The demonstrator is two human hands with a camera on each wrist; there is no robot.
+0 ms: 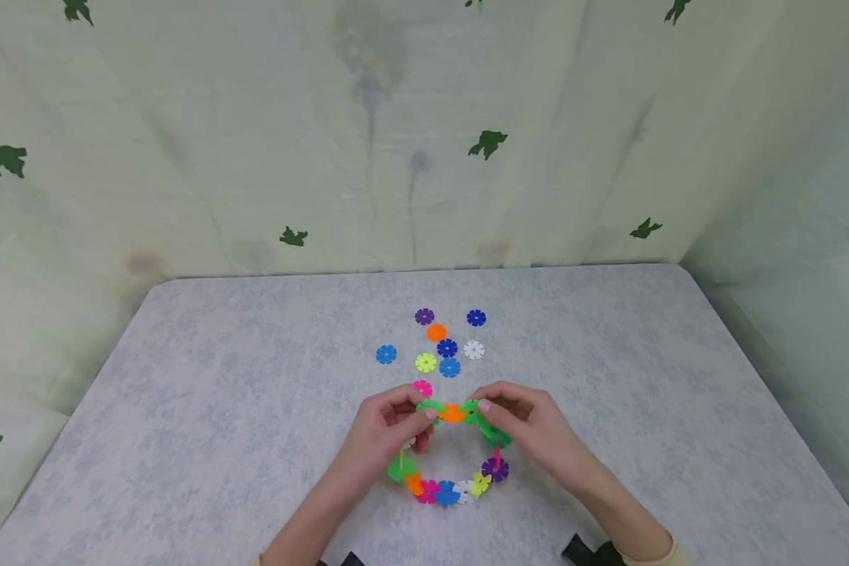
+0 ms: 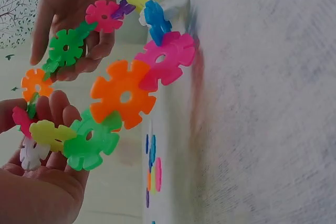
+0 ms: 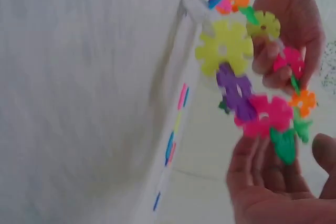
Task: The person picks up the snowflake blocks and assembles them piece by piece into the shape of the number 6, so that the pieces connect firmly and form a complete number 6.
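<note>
Both hands hold up a closed ring of interlocking plastic snowflake discs, slotted edge to edge in many colours. At the ring's far side, my left hand pinches a green disc between thumb and fingers. My right hand grips another green disc across from it. Between the two hands sits an orange disc. The near side hangs lower, and the left wrist view shows its large orange disc joined to pink and green ones. A yellow disc and a purple disc show in the right wrist view.
Several loose discs lie flat beyond the hands, among them a light blue disc, a white disc and a purple disc. A pink disc lies close behind the left hand. The grey table meets a curtain at the back.
</note>
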